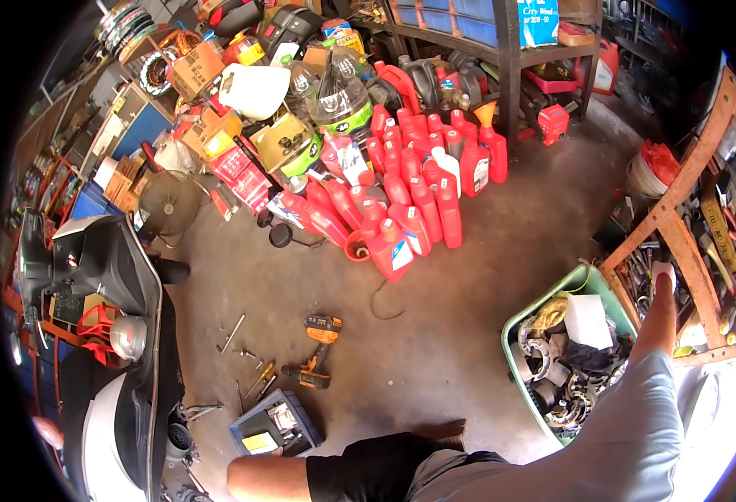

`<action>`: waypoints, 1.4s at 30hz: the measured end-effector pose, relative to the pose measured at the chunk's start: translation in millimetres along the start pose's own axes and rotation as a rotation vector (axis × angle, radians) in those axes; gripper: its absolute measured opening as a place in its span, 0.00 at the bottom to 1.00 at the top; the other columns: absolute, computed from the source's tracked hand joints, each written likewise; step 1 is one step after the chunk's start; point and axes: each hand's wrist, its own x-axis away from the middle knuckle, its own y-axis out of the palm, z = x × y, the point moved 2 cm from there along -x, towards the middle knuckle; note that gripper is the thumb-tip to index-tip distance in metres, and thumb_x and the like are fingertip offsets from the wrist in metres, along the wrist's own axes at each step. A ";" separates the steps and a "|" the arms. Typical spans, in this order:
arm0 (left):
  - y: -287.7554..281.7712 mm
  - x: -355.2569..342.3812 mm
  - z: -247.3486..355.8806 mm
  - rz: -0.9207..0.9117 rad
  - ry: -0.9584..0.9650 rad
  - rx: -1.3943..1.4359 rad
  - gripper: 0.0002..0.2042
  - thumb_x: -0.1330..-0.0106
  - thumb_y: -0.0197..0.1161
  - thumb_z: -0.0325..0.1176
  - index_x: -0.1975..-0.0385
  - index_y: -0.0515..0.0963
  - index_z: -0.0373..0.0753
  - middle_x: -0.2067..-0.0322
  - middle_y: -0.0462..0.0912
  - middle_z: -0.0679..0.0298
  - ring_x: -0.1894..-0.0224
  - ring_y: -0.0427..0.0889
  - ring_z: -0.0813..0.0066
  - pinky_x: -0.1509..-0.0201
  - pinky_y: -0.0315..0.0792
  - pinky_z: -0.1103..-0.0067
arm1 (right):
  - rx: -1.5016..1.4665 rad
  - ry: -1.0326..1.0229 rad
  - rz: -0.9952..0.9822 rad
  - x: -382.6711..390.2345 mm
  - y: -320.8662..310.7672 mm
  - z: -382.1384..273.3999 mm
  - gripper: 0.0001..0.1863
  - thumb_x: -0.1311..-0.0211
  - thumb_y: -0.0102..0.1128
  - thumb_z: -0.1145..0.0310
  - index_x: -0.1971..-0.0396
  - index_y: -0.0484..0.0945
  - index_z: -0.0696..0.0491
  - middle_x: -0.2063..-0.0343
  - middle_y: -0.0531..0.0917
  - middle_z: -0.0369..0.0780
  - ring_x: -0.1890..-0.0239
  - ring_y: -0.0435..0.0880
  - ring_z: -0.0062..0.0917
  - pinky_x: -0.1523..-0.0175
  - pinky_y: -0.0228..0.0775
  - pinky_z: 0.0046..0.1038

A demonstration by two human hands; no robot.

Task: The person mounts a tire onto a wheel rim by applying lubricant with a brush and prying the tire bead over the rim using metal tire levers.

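My right arm, in a grey sleeve, stretches out to the right. At its end my right hand [663, 280] is among the tools at a rusty metal rack [686, 230]. Its fingers are small and washed out by light, so any grip is unclear. Close to it lie a bundle of metal tools [642, 280] and a yellow bar-shaped tool [722, 230]. Under my forearm stands a green bin [514, 351] of used metal parts and rags. My left hand does not show; my bare knee [268, 478] is at the lower edge.
An orange-black cordless drill [316, 351], a screwdriver [261, 378] and a blue-grey tray [247, 437] lie on the floor. A scooter [113, 276] stands left. Many red oil bottles [414, 192] crowd the far middle, near a dark shelf [510, 84].
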 end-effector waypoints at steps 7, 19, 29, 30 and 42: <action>10.7 -30.1 -5.2 -0.001 -0.024 0.027 0.26 0.26 0.49 0.48 0.37 0.67 0.35 0.39 0.74 0.55 0.38 0.74 0.65 0.34 0.69 0.70 | -1.109 0.292 0.059 -9.9 -9.4 14.5 0.15 0.43 0.60 0.53 0.75 0.81 0.50 0.78 0.81 0.38 0.82 0.77 0.28 0.75 0.70 0.31; -94.8 -76.1 121.9 0.122 0.255 0.353 0.25 0.24 0.47 0.47 0.37 0.67 0.35 0.39 0.74 0.55 0.38 0.74 0.66 0.34 0.68 0.71 | -2.212 0.204 -0.335 93.0 -26.2 -33.0 0.12 0.37 0.61 0.54 0.70 0.76 0.46 0.78 0.73 0.30 0.78 0.71 0.18 0.77 0.65 0.19; -159.0 -155.8 138.5 -0.052 0.366 0.451 0.16 0.28 0.54 0.45 0.51 0.76 0.40 0.58 0.79 0.62 0.57 0.76 0.70 0.54 0.75 0.71 | -2.214 0.039 -0.831 179.1 -49.1 -103.0 0.10 0.32 0.59 0.66 0.68 0.77 0.57 0.73 0.80 0.41 0.67 0.78 0.32 0.56 0.73 0.38; -174.4 -160.1 160.1 -0.052 0.389 0.466 0.14 0.28 0.55 0.44 0.52 0.76 0.41 0.60 0.78 0.63 0.58 0.76 0.71 0.54 0.75 0.72 | -2.266 0.045 -0.950 200.6 -43.4 -118.9 0.10 0.33 0.59 0.66 0.69 0.77 0.58 0.72 0.79 0.42 0.66 0.78 0.33 0.55 0.73 0.39; -106.2 -63.9 145.3 0.105 0.508 0.375 0.15 0.30 0.61 0.40 0.50 0.77 0.38 0.58 0.83 0.63 0.61 0.81 0.71 0.65 0.72 0.75 | -1.861 0.353 -2.107 565.6 -79.5 -196.7 0.10 0.38 0.61 0.68 0.62 0.73 0.56 0.62 0.77 0.40 0.57 0.76 0.30 0.50 0.68 0.35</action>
